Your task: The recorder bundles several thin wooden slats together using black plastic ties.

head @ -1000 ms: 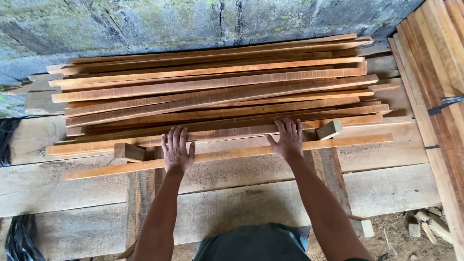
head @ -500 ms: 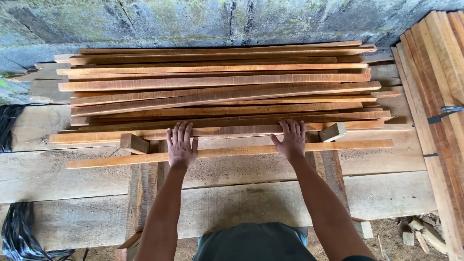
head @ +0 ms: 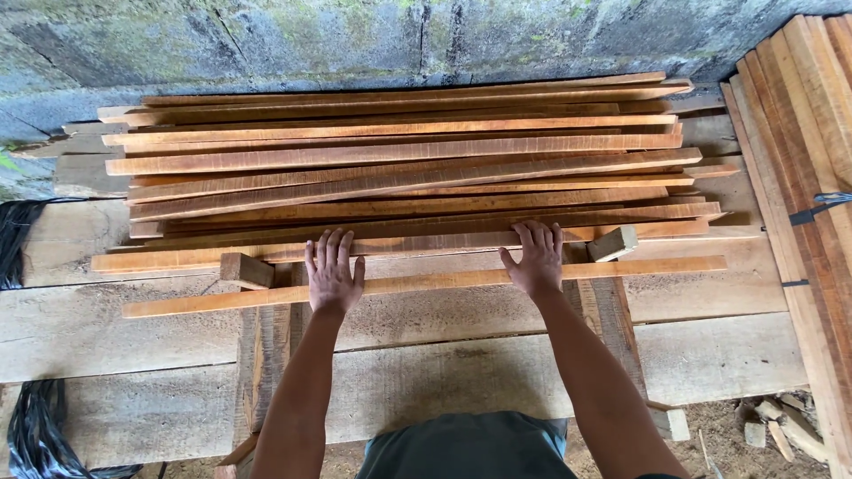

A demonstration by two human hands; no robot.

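A pile of long thin orange-brown wooden slats (head: 399,168) lies on a bench of wide pale planks (head: 497,372), running left to right. One slat (head: 426,280) lies apart at the front of the pile. My left hand (head: 333,270) rests flat across this front slat, with the fingertips reaching the slat behind it. Further right, my right hand (head: 534,257) lies flat over the same two slats, fingers spread. Neither hand is closed around anything.
Two small wooden blocks (head: 245,269) (head: 614,242) stand at the pile's front edge. More boards (head: 821,133) lean along the right. A mossy concrete wall (head: 355,40) runs behind. Black straps (head: 35,426) hang at the left; wood scraps (head: 781,426) lie on the dirt floor.
The view has shifted slightly. Both hands have stayed flat on the front slats, barely moving.
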